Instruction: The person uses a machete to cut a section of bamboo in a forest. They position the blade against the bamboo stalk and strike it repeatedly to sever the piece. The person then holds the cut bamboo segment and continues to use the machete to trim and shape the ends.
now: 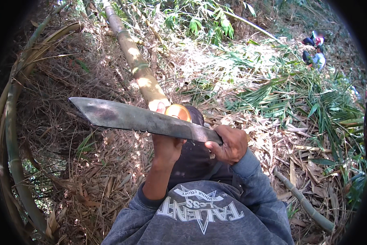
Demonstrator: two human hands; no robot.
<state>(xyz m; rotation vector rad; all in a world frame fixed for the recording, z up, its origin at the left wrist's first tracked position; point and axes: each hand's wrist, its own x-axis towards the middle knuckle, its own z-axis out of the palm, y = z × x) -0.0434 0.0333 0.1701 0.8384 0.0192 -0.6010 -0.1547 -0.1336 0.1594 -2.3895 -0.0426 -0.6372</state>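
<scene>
Nearest the lens, a grey sweatshirt (pixel 204 216) with a white star-and-letter print on the chest, seen upside down and cut off at the lower edge. Just above it, right hand (pixel 229 143) wrapped tight round the handle of a machete (pixel 138 119); handle itself wholly hidden inside the fist. Long axis of the blade running from right to left, slightly rising, squared tip pointing to the left; flat, dull grey face turned up toward the camera, small nicks along the lower edge. Behind the blade, left hand (pixel 167 145) closed round the cut end of a bamboo pole (pixel 138 67); fingers mostly covered by the steel, orange-yellow cross-section of the cut peeping out above it. Pole slanting up and to the left, far end lost among dry stalks. Dry leaf litter (pixel 105 175) all around, green bamboo fronds (pixel 297 94) at right. Far upper right, a small, blurred person (pixel 316 53), hard to make out.
</scene>
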